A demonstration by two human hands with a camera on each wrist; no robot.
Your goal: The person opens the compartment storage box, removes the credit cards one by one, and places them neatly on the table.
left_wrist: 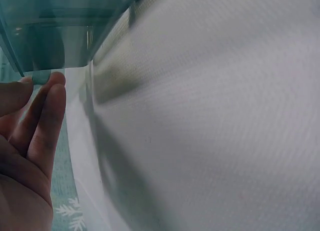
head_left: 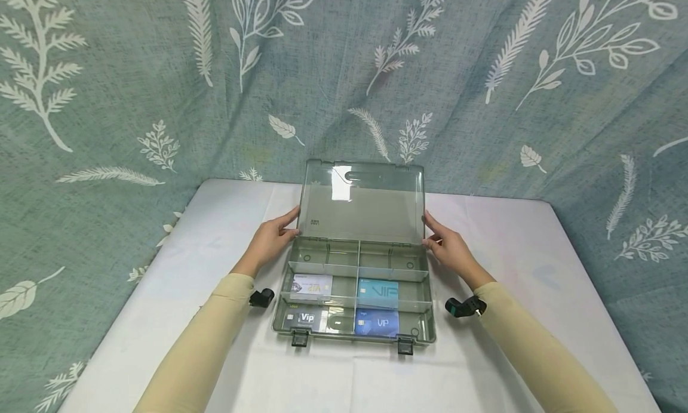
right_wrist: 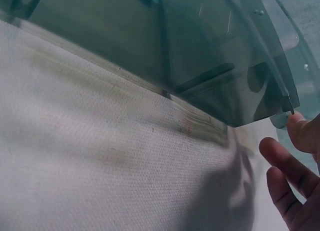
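A translucent grey-green plastic compartment box [head_left: 416, 290] lies on the white table with its lid [head_left: 371, 210] raised at the back. My left hand [head_left: 266, 243] holds the lid's left edge, thumb low by the hinge. On the opposite edge, my right hand [head_left: 451, 250] holds the lid, its index finger stretched along the side. In the right wrist view, the thumb [right_wrist: 300, 133] meets the hinge corner. The middle row has a whitish card [head_left: 312, 283] and a teal VIP card [head_left: 378, 292]. Nearest the front are a dark Vip card [head_left: 301, 317] and a blue VIP card [head_left: 377, 322].
Two latches, a left one [head_left: 300, 338] and a right one [head_left: 405, 345], hang from the box's front. White cloth covers the table [head_left: 484, 222]. A leaf-patterned green curtain [head_left: 333, 73] rises behind it and along both sides.
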